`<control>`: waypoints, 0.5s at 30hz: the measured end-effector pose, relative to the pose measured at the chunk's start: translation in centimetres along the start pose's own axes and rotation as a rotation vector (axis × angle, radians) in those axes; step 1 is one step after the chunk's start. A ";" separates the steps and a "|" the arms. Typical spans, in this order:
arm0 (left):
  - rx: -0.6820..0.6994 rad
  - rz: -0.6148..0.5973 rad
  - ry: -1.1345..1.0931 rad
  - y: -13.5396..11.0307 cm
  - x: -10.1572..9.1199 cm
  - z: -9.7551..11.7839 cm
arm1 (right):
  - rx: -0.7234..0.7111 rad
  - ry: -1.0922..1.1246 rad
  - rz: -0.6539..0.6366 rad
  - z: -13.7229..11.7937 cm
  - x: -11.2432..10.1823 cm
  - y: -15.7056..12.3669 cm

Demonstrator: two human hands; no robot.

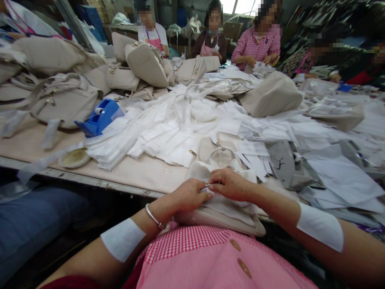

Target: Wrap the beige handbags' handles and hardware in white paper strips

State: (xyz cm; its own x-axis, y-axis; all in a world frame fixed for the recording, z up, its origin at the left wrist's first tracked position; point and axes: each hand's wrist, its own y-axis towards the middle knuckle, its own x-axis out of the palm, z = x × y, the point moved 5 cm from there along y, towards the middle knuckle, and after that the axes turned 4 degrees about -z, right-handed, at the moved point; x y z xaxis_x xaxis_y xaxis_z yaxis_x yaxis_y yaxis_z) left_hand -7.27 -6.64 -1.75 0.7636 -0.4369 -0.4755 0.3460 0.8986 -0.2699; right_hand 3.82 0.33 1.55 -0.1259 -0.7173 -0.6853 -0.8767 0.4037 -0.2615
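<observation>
– Left hand (192,194): fingers narrowed, pinching a thin shiny piece (206,186). Too small to identify.
– Right hand?
– Right hand (230,184) just beside it, fingertips closed on the same piece.
– Where's the bag?
– Beige bag (234,214) under both hands, near edge of the tabletop (147,176). Smooth, leather-like, soft-sided, white wrapping over it.
– Other materials?
– Flat white sheets (162,140), loosely fanned, mid-tabletop. Boxy beige bags (147,64) heaped far left.
– Containers?
– Blue dispenser (104,116), angular, left, roll inside. Grey dispenser (281,164) on the right. Round pale disc (74,157) near left; dish or roll, can't tell.
</observation>
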 end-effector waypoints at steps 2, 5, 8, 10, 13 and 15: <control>0.009 -0.008 -0.003 0.1 0.1 -0.1 | 0.011 -0.024 0.024 -0.1 0.3 -0.2; 0.023 0.002 0.007 0.2 0.0 -0.1 | 0.005 -0.050 0.053 -0.2 0.6 -0.5; 0.000 0.008 0.021 0.4 0.0 -0.3 | -0.009 -0.055 0.067 0.0 0.6 -0.4; -0.014 0.003 0.030 0.5 0.0 -0.4 | -0.030 -0.047 0.038 0.0 0.6 -0.3; -0.021 -0.004 0.033 0.6 0.0 -0.4 | -0.048 -0.052 0.003 0.1 0.5 -0.2; -0.038 -0.016 0.028 0.6 -0.1 -0.4 | -0.051 -0.068 0.005 0.1 0.5 -0.2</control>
State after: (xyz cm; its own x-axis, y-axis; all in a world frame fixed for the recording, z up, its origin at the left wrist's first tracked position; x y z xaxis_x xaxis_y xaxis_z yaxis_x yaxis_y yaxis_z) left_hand -7.35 -6.08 -2.21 0.7426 -0.4525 -0.4938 0.3368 0.8895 -0.3086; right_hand 3.96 -0.04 1.22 -0.0999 -0.6742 -0.7318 -0.8987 0.3767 -0.2244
